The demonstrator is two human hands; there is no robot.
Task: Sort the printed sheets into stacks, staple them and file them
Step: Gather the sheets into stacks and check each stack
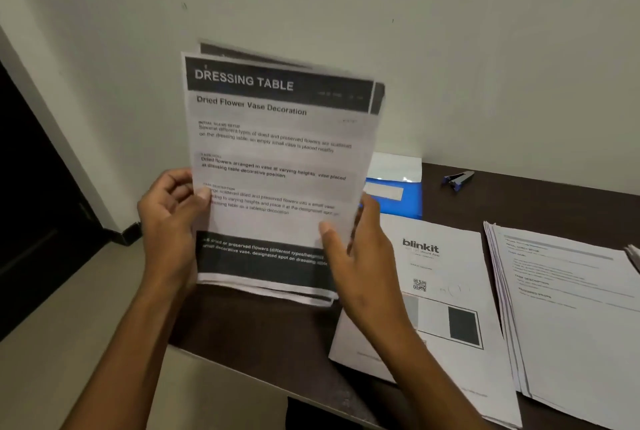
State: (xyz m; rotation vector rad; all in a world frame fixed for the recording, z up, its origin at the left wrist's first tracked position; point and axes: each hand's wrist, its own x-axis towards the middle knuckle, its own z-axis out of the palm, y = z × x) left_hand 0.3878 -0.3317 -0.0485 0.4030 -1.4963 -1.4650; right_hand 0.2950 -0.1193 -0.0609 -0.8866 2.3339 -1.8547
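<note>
Now both hands, left (169, 218) and right (360, 256), grip the sheaf (277, 166) upright above the counter (263, 329); tap its lower edge square (back sheets sit askew) before stapling.

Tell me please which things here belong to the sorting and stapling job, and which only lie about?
Job:
held stack of sheets, gripped by left hand and right hand
stack on the table
stapler
blue folder

Lying about:
blinkit sheet
dark table
</note>
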